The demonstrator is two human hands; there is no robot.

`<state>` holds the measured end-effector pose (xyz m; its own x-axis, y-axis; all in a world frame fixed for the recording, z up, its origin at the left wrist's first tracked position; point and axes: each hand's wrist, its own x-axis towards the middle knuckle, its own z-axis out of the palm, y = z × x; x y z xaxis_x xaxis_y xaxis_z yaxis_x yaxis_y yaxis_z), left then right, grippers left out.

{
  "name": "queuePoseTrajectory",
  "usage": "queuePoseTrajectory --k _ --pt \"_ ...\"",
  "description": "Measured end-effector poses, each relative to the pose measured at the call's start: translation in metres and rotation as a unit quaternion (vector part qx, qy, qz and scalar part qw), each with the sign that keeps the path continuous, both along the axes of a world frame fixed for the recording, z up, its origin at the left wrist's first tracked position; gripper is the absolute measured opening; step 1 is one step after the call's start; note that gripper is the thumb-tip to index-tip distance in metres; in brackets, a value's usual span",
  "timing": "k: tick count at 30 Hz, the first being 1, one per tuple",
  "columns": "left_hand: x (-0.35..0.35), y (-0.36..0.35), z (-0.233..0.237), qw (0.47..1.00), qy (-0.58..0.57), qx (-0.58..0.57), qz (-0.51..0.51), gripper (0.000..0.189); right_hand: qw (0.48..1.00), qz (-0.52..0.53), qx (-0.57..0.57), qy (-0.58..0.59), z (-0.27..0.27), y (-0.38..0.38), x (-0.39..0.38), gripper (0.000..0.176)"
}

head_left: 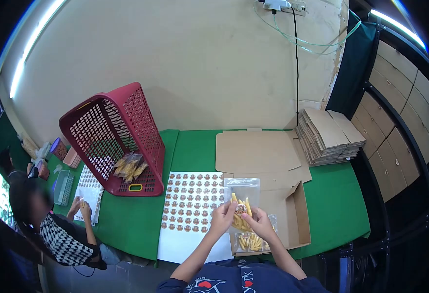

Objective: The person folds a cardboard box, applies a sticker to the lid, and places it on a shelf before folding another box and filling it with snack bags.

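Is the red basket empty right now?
No, the tilted red basket holds a few packs of yellow snacks near its lower rim.

bare green table [341,205] right of open carton [300,215], tilted red basket [126,132] blocking left

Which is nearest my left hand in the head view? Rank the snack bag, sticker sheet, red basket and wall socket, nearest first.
1. The snack bag: touching, held by the left hand.
2. The sticker sheet: lying flat just to its left.
3. The red basket: farther left and back, tipped on its side.
4. The wall socket: farthest, at the top of the view.
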<state>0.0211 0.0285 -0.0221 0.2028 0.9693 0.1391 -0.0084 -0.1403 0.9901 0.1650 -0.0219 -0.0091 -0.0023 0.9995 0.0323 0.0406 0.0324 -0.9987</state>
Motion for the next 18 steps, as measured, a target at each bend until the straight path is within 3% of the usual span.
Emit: queuePoseTrajectory --k 1,3,6,9,12,15,18 --pt "-0.005 0.003 0.003 0.999 0.017 -0.020 -0.019 0.025 1.000 0.006 0.000 0.001 0.004 -0.001 -0.002 0.030" --pt "-0.005 0.011 0.001 0.998 -0.066 -0.012 -0.003 0.023 1.000 0.019 0.004 0.002 0.008 -0.005 -0.003 0.030" --pt "-0.007 0.014 0.036 0.993 -0.112 -0.045 -0.007 0.019 0.988 0.068 -0.002 -0.142 0.000 -0.003 0.002 0.032" --pt "-0.003 0.015 0.027 0.990 -0.134 -0.048 -0.018 0.017 0.996 0.011 0.032 -0.088 0.013 -0.004 -0.004 0.030" --pt "0.007 0.006 0.025 0.995 -0.081 0.002 -0.060 0.015 0.989 -0.100 0.091 0.065 0.010 0.006 -0.004 0.022" --pt "0.015 -0.005 0.026 0.997 -0.065 0.011 -0.046 0.015 0.985 -0.106 0.072 0.119 0.004 0.011 0.002 0.015" --pt "0.013 -0.004 0.031 0.999 -0.004 0.048 -0.017 0.015 0.982 -0.149 0.068 0.096 0.012 0.007 -0.004 0.009"
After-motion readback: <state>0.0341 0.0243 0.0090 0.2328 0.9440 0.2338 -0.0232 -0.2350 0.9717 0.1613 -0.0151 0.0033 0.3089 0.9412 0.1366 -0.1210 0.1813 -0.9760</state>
